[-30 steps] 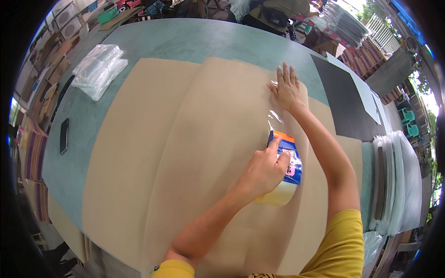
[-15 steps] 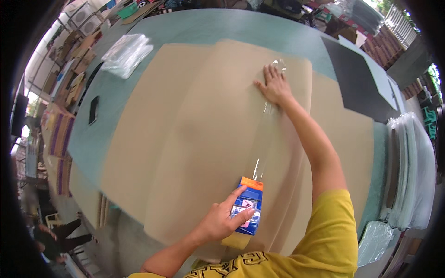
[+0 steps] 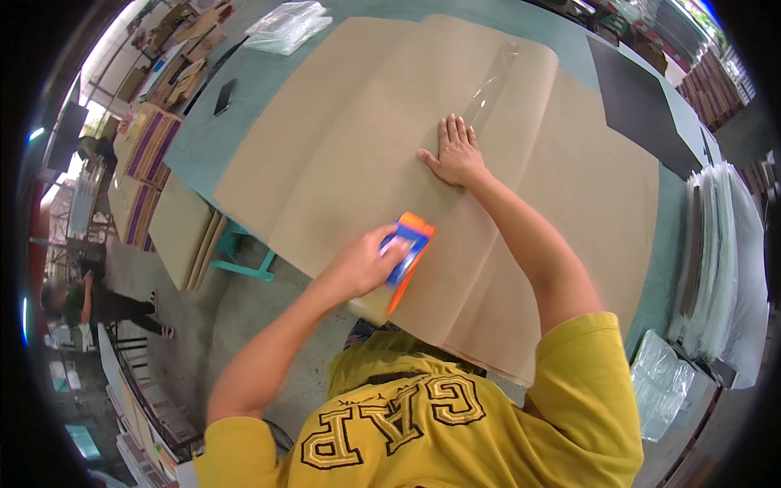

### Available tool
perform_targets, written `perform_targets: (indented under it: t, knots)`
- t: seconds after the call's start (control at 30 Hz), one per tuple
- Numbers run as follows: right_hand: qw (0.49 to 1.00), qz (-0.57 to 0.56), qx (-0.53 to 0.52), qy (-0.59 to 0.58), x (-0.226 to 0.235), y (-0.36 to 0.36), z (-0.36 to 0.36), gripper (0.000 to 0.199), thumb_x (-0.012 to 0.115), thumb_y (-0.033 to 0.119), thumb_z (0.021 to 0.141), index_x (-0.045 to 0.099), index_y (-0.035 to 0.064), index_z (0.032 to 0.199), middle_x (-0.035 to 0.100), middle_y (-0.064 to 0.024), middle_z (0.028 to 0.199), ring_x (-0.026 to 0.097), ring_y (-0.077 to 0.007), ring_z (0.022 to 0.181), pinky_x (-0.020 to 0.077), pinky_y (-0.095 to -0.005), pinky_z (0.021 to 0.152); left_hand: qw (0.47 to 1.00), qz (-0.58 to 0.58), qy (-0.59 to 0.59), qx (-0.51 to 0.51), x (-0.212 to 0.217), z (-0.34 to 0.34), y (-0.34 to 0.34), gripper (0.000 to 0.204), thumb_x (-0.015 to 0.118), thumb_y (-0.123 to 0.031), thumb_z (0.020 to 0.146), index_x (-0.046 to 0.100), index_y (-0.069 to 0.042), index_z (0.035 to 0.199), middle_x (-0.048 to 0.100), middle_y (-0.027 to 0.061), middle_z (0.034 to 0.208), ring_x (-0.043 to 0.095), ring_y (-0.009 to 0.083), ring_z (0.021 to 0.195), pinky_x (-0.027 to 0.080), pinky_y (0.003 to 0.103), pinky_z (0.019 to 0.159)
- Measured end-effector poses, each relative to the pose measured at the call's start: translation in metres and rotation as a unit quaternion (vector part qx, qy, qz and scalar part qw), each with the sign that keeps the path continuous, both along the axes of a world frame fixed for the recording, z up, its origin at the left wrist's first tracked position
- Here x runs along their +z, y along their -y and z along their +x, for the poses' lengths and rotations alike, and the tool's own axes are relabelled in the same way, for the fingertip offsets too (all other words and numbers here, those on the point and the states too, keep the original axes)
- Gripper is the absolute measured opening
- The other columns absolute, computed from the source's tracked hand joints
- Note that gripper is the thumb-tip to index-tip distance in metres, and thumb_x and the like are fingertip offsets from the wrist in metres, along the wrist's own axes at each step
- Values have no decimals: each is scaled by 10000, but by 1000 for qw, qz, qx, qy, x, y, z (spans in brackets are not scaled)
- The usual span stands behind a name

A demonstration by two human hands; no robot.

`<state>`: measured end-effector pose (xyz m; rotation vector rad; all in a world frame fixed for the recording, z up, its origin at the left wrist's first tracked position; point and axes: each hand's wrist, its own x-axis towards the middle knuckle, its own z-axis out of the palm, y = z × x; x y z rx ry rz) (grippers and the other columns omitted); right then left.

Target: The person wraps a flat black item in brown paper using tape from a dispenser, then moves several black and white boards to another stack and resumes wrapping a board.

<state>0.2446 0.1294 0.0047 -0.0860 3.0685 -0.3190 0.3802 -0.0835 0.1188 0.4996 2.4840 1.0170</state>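
A large brown paper sheet (image 3: 350, 138), folded over on itself, covers much of the green table. Clear packing tape (image 3: 490, 81) runs along it from the far edge towards me. My right hand (image 3: 458, 156) presses flat on the paper at the tape's line, fingers stretched out and slightly spread. In my left hand (image 3: 355, 264) is a blue and orange tape dispenser (image 3: 409, 236), tilted and a little blurred, by the sheet's near edge. A yellowish roll shows below its body. Whether tape still stretches from the dispenser to the paper, I cannot tell.
A phone (image 3: 225, 97) and clear plastic bags (image 3: 286, 28) lie at the far left of the table. Dark board (image 3: 639, 102) is at the far right, with stacked plastic-wrapped sheets (image 3: 714, 268) nearer. A person (image 3: 98, 301) stands at left, past leaning boards (image 3: 185, 228).
My right hand has slid towards me along the tape, uncovering its far end. My left hand has tilted the dispenser over. The view has shifted, showing more floor near me.
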Motion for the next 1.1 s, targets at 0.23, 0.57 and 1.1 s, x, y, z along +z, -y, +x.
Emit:
perform_targets:
  t: [0.23,0.57,1.1]
  knots:
    - [997,-11,-56,-50,-1,10,13,771,322,519,860,118,-34,1358,99,-174,1434,60,-278,1337,59,-375,1087,927,-282,186,-163,31,-34,-12,414,508,-351,794,622,-1,982,611,164,920,580,247,812,454,342,739]
    - [994,-52,-47,-80,-6,53,111,722,330,472,868,154,-36,1350,134,-168,1428,90,-264,1335,75,-368,1089,820,-415,246,-306,25,-72,-46,436,545,-378,745,632,-38,1002,610,135,979,558,237,893,446,338,775]
    - [990,-55,-14,-129,10,70,112,713,292,471,875,150,-46,1345,136,-192,1420,96,-298,1329,82,-389,1086,921,-222,-319,32,-55,-249,291,579,600,-185,762,353,-17,1258,492,246,1119,474,390,1036,356,425,912]
